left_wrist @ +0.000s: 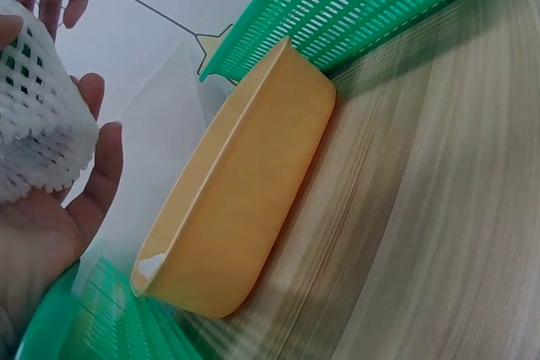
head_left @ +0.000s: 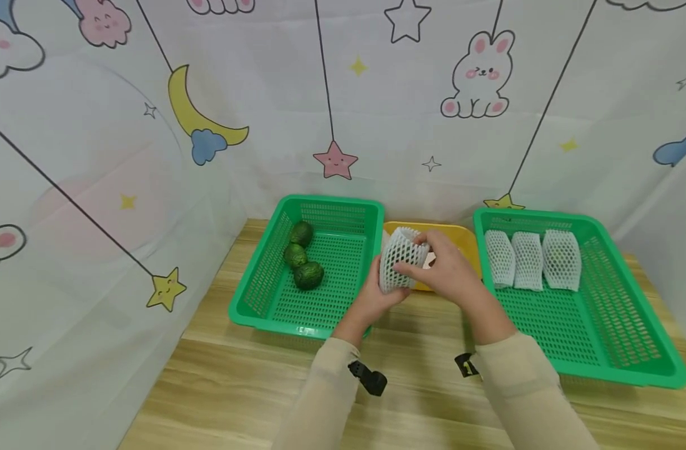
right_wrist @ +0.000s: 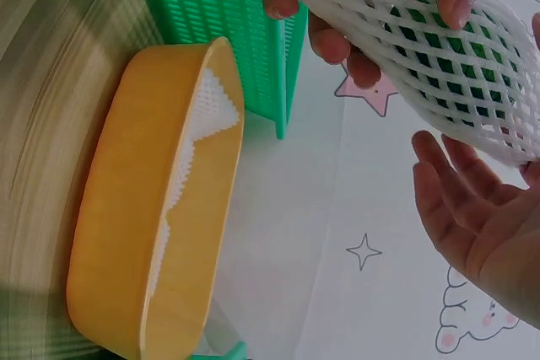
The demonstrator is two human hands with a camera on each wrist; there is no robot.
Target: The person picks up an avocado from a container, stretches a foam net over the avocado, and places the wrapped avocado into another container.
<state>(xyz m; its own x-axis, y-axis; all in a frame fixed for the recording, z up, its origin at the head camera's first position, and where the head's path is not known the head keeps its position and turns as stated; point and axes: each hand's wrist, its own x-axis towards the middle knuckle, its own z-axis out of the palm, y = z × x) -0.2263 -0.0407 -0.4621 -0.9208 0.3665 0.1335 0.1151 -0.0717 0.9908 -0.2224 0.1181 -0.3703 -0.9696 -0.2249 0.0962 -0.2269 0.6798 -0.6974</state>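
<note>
A white foam net sleeve (head_left: 400, 253) is raised above the table between both hands, with a green avocado (right_wrist: 468, 70) showing through its mesh in the right wrist view. My left hand (head_left: 375, 294) cradles the sleeve from below and the left, its thumb around the lower end. From the right, my right hand (head_left: 451, 265) pinches the sleeve near its upper edge, thumb on the front. At left, three dark avocados (head_left: 308, 275) lie in a green basket (head_left: 247, 315). Three sleeved fruits (head_left: 527, 261) line the back of the right green basket (head_left: 618, 375).
Behind the hands, between the two baskets, stands a yellow bin (right_wrist: 126, 200) with white foam netting (right_wrist: 213, 111) inside. Everything rests on a wood-grain table (head_left: 219, 381). A white printed cloth (head_left: 275, 94) hangs along the back and left side.
</note>
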